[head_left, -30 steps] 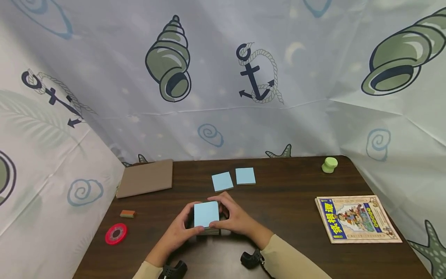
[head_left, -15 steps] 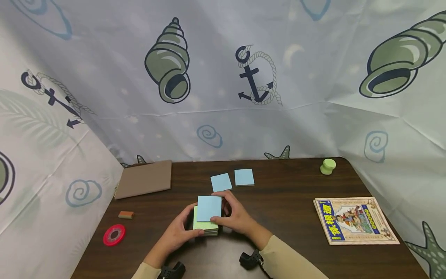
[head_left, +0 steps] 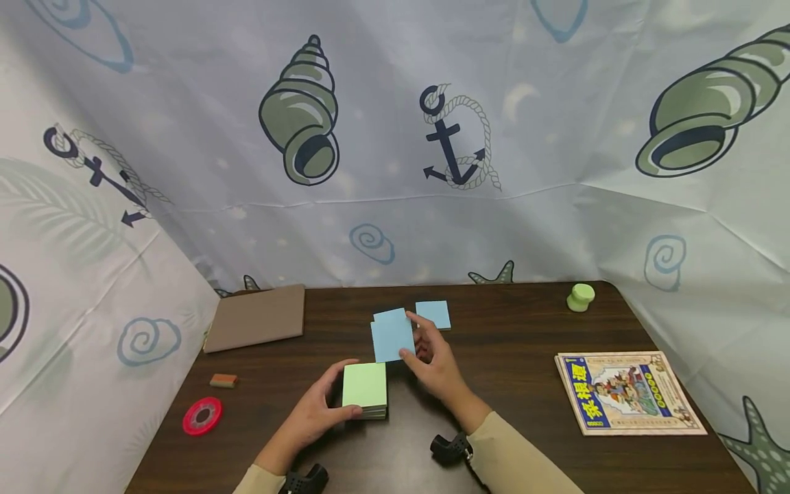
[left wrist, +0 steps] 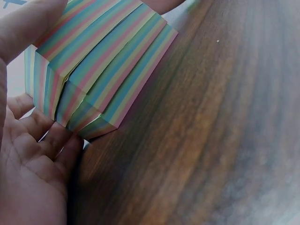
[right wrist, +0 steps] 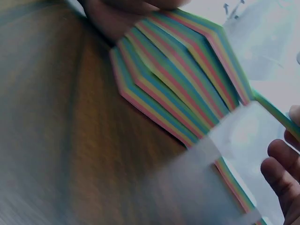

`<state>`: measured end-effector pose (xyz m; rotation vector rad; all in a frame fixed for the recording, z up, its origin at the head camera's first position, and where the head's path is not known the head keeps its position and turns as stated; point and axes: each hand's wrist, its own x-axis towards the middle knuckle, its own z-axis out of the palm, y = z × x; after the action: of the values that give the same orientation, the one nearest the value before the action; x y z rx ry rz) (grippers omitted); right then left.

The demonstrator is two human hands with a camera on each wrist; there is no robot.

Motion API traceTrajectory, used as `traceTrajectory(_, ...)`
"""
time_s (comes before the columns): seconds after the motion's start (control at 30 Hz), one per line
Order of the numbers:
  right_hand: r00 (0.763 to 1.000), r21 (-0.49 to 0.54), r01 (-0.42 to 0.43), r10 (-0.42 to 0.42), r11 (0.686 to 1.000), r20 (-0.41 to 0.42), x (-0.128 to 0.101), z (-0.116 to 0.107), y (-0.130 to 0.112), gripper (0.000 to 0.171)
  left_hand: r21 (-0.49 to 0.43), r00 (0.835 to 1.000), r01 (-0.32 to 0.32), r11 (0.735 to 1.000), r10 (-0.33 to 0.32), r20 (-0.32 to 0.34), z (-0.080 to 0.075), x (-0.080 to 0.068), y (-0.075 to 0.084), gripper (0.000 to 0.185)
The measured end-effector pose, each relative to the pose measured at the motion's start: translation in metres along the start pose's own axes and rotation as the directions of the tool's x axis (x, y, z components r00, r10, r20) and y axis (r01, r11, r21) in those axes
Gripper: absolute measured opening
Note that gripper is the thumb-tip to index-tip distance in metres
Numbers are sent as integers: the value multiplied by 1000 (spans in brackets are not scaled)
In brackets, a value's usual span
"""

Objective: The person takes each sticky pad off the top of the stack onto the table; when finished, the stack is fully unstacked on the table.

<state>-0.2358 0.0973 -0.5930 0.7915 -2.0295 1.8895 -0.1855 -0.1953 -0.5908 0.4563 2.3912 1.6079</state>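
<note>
On the table in the head view stands a stack of sticky note pads (head_left: pixel 364 387) with a pale green top. My left hand (head_left: pixel 311 412) holds it by its left side, thumb at the near edge. Striped edges of the stack (left wrist: pixel 108 61) show up close in the left wrist view. To the right, my right hand (head_left: pixel 435 363) pinches a light blue sticky note pad (head_left: pixel 395 343) between thumb and fingers, beyond the stack. That pad overlaps a second blue pad (head_left: pixel 390 315) behind it. Another blue pad (head_left: pixel 438 313) lies to the right, its corner covered by my right fingers.
A brown flat board (head_left: pixel 256 319) lies at the back left. Nearer are a small orange block (head_left: pixel 223 381) and a red ring (head_left: pixel 212 415). Illustrated booklets (head_left: pixel 629 394) lie on the right, with a green knob-shaped piece (head_left: pixel 580 297) behind them. A printed cloth (head_left: pixel 395 226) hangs behind the table.
My right hand has lifted the blue pad off the stack and carried it away and to the right, exposing the pale green top. My left hand has stayed on the stack.
</note>
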Motion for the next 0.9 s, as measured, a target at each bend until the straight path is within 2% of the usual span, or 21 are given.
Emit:
traceTrajectory(0.17, 997, 79, -53, 57, 995, -57, 5, -17, 5, 67, -7, 1000, 3, 1000, -3, 1, 0, 0, 0, 92)
traceTrajectory(0.37, 977, 66, -108, 118, 992, -176, 11, -42, 11, 67, -12, 1000, -11, 1000, 11, 8, 0, 0, 1, 91)
traceTrajectory(0.5, 951, 55, -134, 144, 989, -275, 13, -59, 15, 66, -12, 1000, -18, 1000, 19, 17, 0, 0, 1, 89)
traceTrajectory(0.67, 916, 12, -142, 136, 990, -378, 14, -77, 20, 64, -12, 1000, -21, 1000, 21, 21, 0, -1, 1, 89)
traceTrajectory(0.9, 835, -108, -201, 113, 974, -538, 14, -97, 28, 39, -25, 999, -34, 999, 35, 25, 1, -1, 0, 87)
